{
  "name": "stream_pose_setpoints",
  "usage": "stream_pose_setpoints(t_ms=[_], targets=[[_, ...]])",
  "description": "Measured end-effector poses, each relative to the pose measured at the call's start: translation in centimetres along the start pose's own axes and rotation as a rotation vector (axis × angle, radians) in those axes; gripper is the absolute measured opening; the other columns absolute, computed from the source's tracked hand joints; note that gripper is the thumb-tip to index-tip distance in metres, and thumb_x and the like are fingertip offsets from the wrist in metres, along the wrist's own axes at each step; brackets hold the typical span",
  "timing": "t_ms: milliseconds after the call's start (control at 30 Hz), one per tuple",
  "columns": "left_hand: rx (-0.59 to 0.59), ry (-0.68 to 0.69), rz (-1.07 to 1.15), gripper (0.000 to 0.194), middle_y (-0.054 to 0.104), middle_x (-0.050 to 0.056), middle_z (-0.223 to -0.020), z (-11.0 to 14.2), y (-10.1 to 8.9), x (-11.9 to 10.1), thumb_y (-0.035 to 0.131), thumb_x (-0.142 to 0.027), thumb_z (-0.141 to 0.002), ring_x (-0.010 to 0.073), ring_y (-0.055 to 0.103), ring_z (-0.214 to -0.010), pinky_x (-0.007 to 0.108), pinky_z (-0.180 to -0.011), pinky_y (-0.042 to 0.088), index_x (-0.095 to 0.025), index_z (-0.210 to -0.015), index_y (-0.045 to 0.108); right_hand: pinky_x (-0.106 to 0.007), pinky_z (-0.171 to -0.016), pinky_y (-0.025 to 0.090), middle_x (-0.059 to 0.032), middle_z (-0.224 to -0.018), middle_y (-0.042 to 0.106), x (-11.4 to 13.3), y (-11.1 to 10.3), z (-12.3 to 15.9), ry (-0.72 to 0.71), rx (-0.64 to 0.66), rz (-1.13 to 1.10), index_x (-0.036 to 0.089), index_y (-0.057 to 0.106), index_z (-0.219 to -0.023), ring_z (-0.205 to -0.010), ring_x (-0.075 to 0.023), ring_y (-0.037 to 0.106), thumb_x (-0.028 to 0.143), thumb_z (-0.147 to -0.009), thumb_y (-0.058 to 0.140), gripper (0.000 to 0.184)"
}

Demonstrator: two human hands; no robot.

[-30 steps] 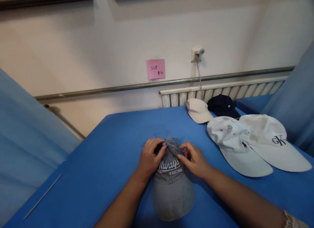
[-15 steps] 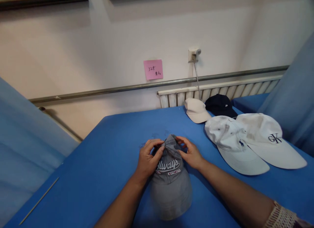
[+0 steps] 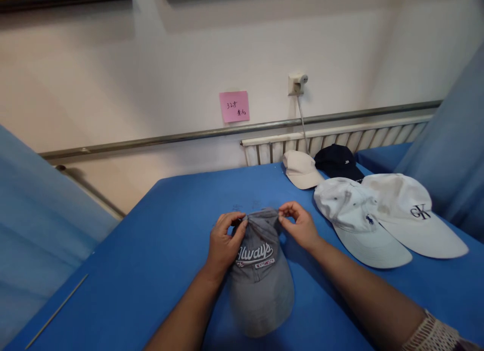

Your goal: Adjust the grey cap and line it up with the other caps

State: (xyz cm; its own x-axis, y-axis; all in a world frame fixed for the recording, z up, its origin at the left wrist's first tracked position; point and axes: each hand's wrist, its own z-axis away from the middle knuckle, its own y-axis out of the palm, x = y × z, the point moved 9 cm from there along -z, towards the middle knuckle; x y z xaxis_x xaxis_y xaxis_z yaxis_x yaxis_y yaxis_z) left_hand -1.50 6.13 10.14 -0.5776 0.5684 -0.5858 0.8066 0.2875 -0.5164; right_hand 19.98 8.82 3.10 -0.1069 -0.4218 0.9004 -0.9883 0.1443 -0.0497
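Since a second ago the two hands have drawn apart along the crown's far edge, and the bunched fold they pinched between them has flattened out. The left hand [image 3: 224, 241] now has thumb and forefinger closed on the left corner of the grey cotton baseball cap with white "Always" lettering [image 3: 260, 275], its palm resting on the crown's side. The right hand [image 3: 299, 225] pinches the opposite corner, the other fingers curled loosely clear of the fabric. The cap lies directly under and between both hands on the blue cloth-covered table [image 3: 159, 250], its brim pointing back toward the person.

To smooth the crown well, I judge both pinches should pull outward evenly and stay low to the cloth, so the lettered front stays centred and no crease runs through it.

Just beyond the right hand lie a white cotton cap with a small navy emblem [image 3: 351, 210] and a white cap with dark letters [image 3: 408, 210]; a beige cap [image 3: 300, 168] and a navy cap [image 3: 338, 162] lie farther off.
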Motion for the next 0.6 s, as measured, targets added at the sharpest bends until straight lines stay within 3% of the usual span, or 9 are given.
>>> stream_pose_setpoints(t_ms=[100, 167, 267, 367, 467, 600], targets=[[0.005, -0.016, -0.033, 0.015, 0.068, 0.003, -0.086, 0.0, 0.2, 0.3, 0.062, -0.027, -0.083, 0.0155, 0.062, -0.077, 0.028, -0.071, 0.051, -0.020, -0.095, 0.068, -0.030, -0.069, 0.049, -0.0027, -0.081, 0.063, 0.3, -2.0, -0.2, 0.009, -0.097, 0.090, 0.019, 0.056, -0.096, -0.072, -0.0156, 0.058, 0.026, -0.079, 0.059, 0.018], [0.018, -0.009, -0.068, 0.014, 0.068, 0.003, -0.085, 0.0, 0.5, 0.1, 0.063, -0.027, -0.083, 0.0156, 0.062, -0.077, 0.028, -0.072, 0.050, -0.020, -0.095, 0.068, -0.029, -0.064, 0.048, -0.0051, -0.090, 0.063, 1.3, -2.0, 0.3, -0.034, -0.103, 0.183, 0.019, 0.057, -0.104, -0.068, -0.0146, 0.056, 0.025, -0.081, 0.058, 0.024], [0.035, 0.008, -0.122, 0.018, 0.069, 0.003, -0.086, 0.4, 0.9, -0.5, 0.064, -0.027, -0.082, 0.0169, 0.062, -0.081, 0.030, -0.077, 0.050, -0.021, -0.099, 0.068, -0.030, -0.065, 0.051, -0.0096, -0.115, 0.059, 3.8, 0.7, 1.8, -0.150, 0.044, 0.230, 0.022, 0.054, -0.120, -0.064, -0.0120, 0.056, 0.022, -0.084, 0.056, 0.036], [0.073, -0.012, -0.113, 0.024, 0.068, 0.004, -0.089, 0.8, 1.5, -0.6, 0.064, -0.027, -0.082, 0.0174, 0.062, -0.082, 0.032, -0.079, 0.050, -0.021, -0.105, 0.066, -0.038, -0.085, 0.051, -0.0109, -0.129, 0.052, 6.0, 4.2, 3.4, -0.259, 0.191, 0.271, 0.025, 0.046, -0.133, -0.081, -0.0157, 0.061, 0.015, -0.084, 0.055, 0.051], [0.191, -0.078, 0.032, 0.025, 0.069, 0.004, -0.093, 1.4, 2.8, 0.1, 0.060, -0.026, -0.084, 0.0169, 0.063, -0.084, 0.031, -0.078, 0.051, -0.022, -0.109, 0.065, -0.039, -0.090, 0.050, -0.0101, -0.118, 0.057, 6.7, 5.7, 3.8, -0.313, 0.236, 0.304, 0.024, 0.046, -0.131, -0.098, -0.0206, 0.059, 0.013, -0.085, 0.053, 0.048], [0.361, -0.206, 0.313, 0.023, 0.072, 0.006, -0.097, 2.2, 4.7, 1.4, 0.056, -0.029, -0.087, 0.0178, 0.067, -0.089, 0.030, -0.081, 0.053, -0.019, -0.106, 0.065, -0.034, -0.078, 0.051, -0.0067, -0.097, 0.059, 5.3, 6.1, 3.5, -0.254, 0.305, 0.389, 0.022, 0.056, -0.116, -0.090, -0.0197, 0.058, 0.013, -0.088, 0.050, 0.030]])
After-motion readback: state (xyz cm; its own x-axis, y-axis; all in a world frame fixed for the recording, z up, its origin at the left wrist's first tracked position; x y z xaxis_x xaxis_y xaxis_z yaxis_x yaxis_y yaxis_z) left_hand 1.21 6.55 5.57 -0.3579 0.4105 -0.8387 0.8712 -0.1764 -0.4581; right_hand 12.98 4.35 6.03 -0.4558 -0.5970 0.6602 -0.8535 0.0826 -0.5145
